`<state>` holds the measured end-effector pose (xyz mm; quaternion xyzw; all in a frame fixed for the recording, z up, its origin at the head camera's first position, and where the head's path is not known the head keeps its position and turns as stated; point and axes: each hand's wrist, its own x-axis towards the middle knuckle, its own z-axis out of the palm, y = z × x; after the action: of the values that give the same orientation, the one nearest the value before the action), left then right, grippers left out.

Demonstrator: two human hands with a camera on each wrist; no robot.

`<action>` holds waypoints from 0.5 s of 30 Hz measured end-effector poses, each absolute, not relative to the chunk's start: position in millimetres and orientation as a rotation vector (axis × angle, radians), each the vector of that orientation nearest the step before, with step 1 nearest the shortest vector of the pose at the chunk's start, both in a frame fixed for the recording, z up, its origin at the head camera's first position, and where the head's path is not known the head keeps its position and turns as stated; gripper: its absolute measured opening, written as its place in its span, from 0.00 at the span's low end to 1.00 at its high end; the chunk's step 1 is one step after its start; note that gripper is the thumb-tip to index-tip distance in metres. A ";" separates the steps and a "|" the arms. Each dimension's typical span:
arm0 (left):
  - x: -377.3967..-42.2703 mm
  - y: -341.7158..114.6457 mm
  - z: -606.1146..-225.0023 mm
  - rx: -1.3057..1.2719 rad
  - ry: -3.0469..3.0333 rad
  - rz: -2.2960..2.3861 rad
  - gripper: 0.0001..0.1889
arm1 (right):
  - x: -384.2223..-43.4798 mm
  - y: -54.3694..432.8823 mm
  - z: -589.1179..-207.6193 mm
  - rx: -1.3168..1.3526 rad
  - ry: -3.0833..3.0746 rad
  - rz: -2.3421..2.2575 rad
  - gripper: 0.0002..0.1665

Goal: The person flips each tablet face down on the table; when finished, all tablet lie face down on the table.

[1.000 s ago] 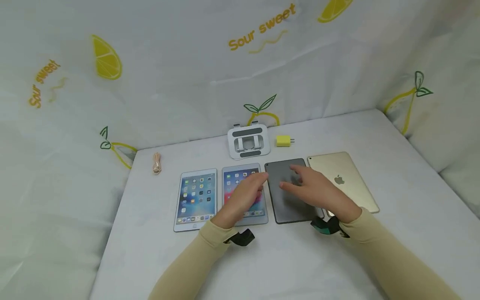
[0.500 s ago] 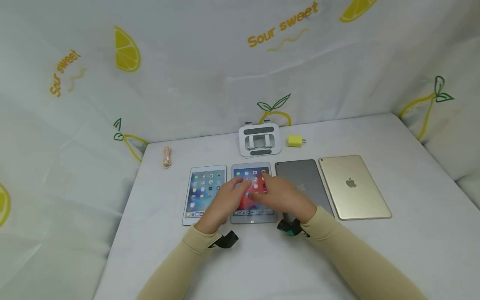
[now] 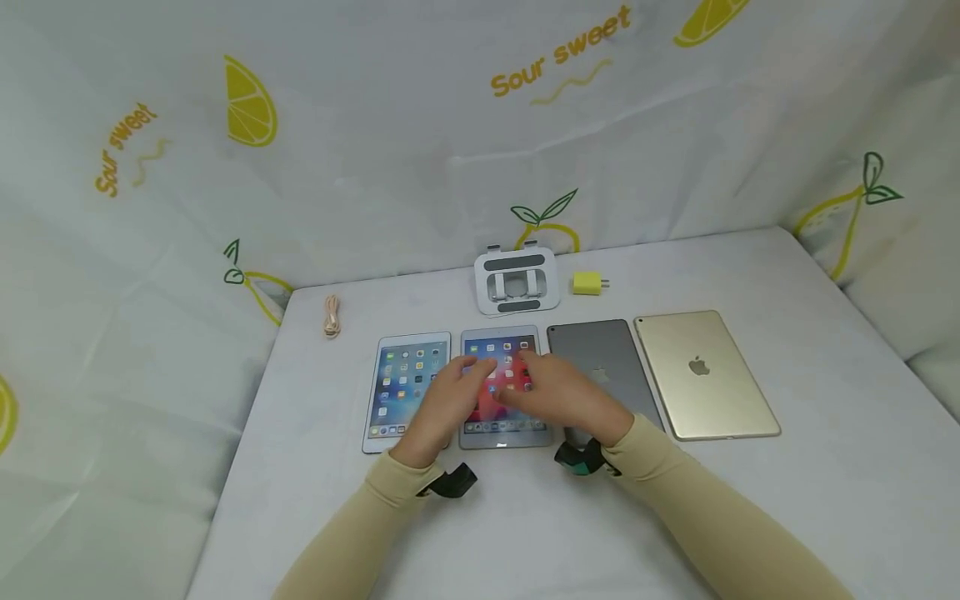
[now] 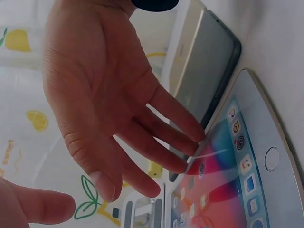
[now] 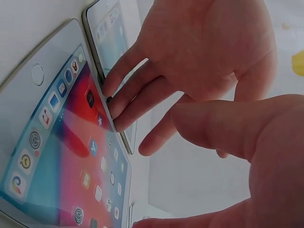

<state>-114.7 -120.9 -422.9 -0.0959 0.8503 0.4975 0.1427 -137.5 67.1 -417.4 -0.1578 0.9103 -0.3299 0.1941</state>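
Apart and loose-fingered, the left hand (image 3: 442, 405) and right hand (image 3: 568, 393) are flanking the red-screened white rectangular tablet (image 3: 495, 414), lying face-up beside the dark-grey metal tablet (image 3: 611, 358); I'm worrying uneven pressure might knock the two together.

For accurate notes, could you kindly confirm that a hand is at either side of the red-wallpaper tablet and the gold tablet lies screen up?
Not quite: the gold tablet lies screen down, its logo showing in the head view. The left hand and right hand are at either side of the red-wallpaper tablet.
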 end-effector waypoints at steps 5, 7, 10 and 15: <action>-116.4 -122.3 -424.1 -0.324 2.450 1.442 0.40 | -136.4 67.0 -416.6 -0.434 2.561 -0.918 0.50; -117.1 -123.7 -423.7 -0.342 2.442 1.456 0.40 | -136.0 67.0 -416.2 -0.425 2.564 -0.912 0.49; -117.8 -126.5 -421.9 -0.363 2.417 1.498 0.41 | -135.8 66.7 -415.9 -0.413 2.565 -0.909 0.49; -117.6 -130.4 -419.0 -0.370 2.381 1.532 0.42 | -135.9 66.2 -417.3 -0.385 2.552 -0.904 0.48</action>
<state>-117.6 -130.4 -419.0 -0.1284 0.8254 0.5310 0.1426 -135.9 66.2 -417.3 -0.1380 0.9139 -0.3238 0.2021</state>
